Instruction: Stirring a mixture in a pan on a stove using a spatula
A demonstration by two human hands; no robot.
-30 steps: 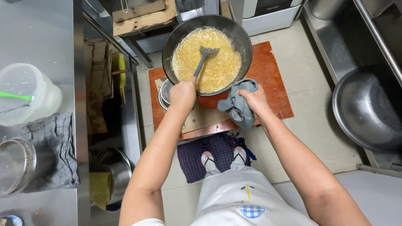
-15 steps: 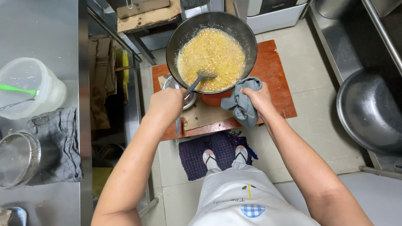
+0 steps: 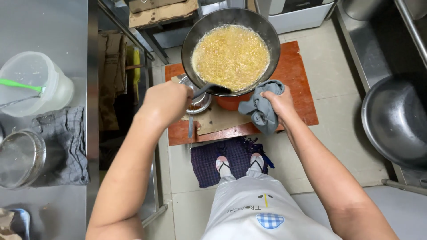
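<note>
1. 1 wok (image 3: pixel 267 31) at 12, w/ yellow bubbling mix, on red board (image 3: pixel 302 89).
2. Left hand (image 3: pixel 167 102) fisted on 1 ladle (image 3: pixel 213 89), bowl at wok's near rim.
3. Right hand (image 3: pixel 278 104) clamps 1 grey rag (image 3: pixel 260 113) at rim, 5 o'clock.
4. 1 steel bowl (image 3: pixel 200 104) under left hand.

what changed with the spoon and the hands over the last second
The left hand drew the spoon back from the middle of the pan to its near rim. The right hand kept gripping the pan's edge through the grey cloth. The pan stayed where it was.
</note>
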